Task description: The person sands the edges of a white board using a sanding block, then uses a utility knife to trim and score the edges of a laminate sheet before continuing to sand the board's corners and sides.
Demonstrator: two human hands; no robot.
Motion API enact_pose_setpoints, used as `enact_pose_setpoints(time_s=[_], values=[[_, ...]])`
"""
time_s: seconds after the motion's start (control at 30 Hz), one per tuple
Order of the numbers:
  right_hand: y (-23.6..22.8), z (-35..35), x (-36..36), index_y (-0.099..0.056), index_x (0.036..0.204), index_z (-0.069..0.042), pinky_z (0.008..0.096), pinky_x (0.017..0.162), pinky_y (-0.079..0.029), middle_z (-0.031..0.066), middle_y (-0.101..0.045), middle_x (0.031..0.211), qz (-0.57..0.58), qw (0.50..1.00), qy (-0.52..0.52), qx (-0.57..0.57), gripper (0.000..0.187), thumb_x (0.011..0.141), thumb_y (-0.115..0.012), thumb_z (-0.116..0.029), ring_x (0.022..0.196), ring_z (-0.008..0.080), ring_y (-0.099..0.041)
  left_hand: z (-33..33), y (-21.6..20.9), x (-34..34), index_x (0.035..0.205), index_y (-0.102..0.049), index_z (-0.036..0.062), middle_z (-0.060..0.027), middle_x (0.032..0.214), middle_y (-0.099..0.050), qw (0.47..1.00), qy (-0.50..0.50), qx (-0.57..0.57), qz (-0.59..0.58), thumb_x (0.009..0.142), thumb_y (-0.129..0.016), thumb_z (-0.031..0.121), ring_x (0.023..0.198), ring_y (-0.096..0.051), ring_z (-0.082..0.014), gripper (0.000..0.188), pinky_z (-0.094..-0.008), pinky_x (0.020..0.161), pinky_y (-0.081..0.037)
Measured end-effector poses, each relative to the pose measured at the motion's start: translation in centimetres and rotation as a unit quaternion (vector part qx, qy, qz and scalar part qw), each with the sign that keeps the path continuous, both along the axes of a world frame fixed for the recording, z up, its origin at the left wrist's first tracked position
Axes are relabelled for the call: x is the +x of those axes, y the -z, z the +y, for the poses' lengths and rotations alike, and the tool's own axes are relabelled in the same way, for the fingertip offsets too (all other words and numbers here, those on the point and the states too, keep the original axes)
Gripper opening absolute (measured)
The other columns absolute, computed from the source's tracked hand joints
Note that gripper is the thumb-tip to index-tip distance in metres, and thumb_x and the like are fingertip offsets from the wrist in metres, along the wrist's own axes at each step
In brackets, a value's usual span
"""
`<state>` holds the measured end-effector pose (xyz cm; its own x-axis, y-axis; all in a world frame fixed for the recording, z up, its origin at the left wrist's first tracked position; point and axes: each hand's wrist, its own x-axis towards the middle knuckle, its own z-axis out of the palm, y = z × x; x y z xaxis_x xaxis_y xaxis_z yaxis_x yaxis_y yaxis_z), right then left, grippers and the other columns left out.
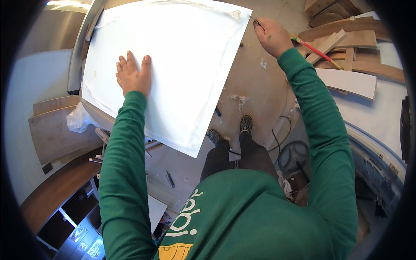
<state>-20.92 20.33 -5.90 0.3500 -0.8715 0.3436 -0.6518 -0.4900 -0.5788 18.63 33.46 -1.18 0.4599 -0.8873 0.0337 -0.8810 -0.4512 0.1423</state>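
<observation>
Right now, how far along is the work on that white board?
Done: the white board lies flat across the bench, and clear film still covers it, wrinkled along the top and right edges. In hand: the left hand presses flat on the board while the right hand works a red-handled tool at the top right corner. Left: nearly all the film; only that corner is being worked.

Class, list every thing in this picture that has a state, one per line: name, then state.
white panel: lying flat, far corner overhanging its support
left hand: open, palm pressed flat on the panel
right hand: closed around a thin tool at the panel's far corner
red-handled tool: lying on wood scraps
</observation>
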Motion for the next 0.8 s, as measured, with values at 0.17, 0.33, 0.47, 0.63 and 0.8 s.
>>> enact_pose_setpoints(time_s=[0.17, 0.33, 0.47, 0.63, 0.8], values=[[-0.6, 5.1, 0.9, -0.059, 0.097, -0.004, 0.0496, 0.076, -0.049, 0.0196, -0.063, 0.092, 0.012, 0.998, -0.032, 0.05, 0.017, 0.096, -0.054, -0.021, 0.09, 0.0417, -0.062, 0.0, 0.1, 0.2, 0.162, -0.028, 0.011, -0.0196, 0.168, -0.02, 1.0, 0.002, 0.001, -0.013, 0.099, -0.041, 0.067, 0.158, -0.011, -0.0321, 0.085, -0.0466, 0.128, -0.005], [-1.5, 13.8, 2.6, -0.061, 0.096, -0.004, 0.0479, 0.078, -0.051, 0.0189, -0.064, 0.095, -0.009, 0.988, -0.134, 0.075, 0.012, 0.093, -0.058, -0.015, 0.091, 0.0411, -0.062, 0.2, 0.5, 0.7, 0.162, -0.028, 0.0109, -0.0193, 0.168, -0.021, 1.0, 0.002, 0.0, -0.016, 0.099, -0.042, 0.066, 0.158, -0.012, -0.0325, 0.085, -0.047, 0.128, -0.005], [-2.4, 11.4, 2.2, -0.061, 0.098, -0.003, 0.0455, 0.078, -0.05, 0.0197, -0.065, 0.094, -0.073, 0.991, -0.092, 0.059, 0.018, 0.097, -0.056, -0.02, 0.09, 0.0404, -0.063, 0.1, 0.3, 0.6, 0.162, -0.028, 0.0107, -0.0194, 0.169, -0.021, 1.0, 0.0, 0.004, -0.018, 0.099, -0.043, 0.066, 0.158, -0.012, -0.0327, 0.085, -0.0473, 0.128, -0.006], [-1.2, 1.0, -0.2, -0.059, 0.095, -0.003, 0.0513, 0.076, -0.048, 0.0216, -0.065, 0.093, -0.04, 0.993, 0.071, 0.082, 0.03, 0.101, -0.048, -0.03, 0.089, 0.0445, -0.061, -0.4, 0.5, 0.5, 0.162, -0.029, 0.0109, -0.0195, 0.168, -0.021, 1.0, 0.008, 0.0, -0.015, 0.099, -0.043, 0.065, 0.158, -0.012, -0.0329, 0.084, -0.0472, 0.128, -0.006], [-0.1, -0.5, 0.4, -0.059, 0.095, -0.003, 0.0527, 0.077, -0.048, 0.0216, -0.065, 0.093, -0.034, 0.998, 0.048, 0.034, 0.03, 0.101, -0.048, -0.03, 0.089, 0.0449, -0.061, 0.0, 0.3, 0.5, 0.162, -0.029, 0.0107, -0.0199, 0.168, -0.022, 1.0, 0.011, -0.009, -0.003, 0.098, -0.043, 0.066, 0.158, -0.013, -0.0332, 0.085, -0.0474, 0.128, -0.006]])
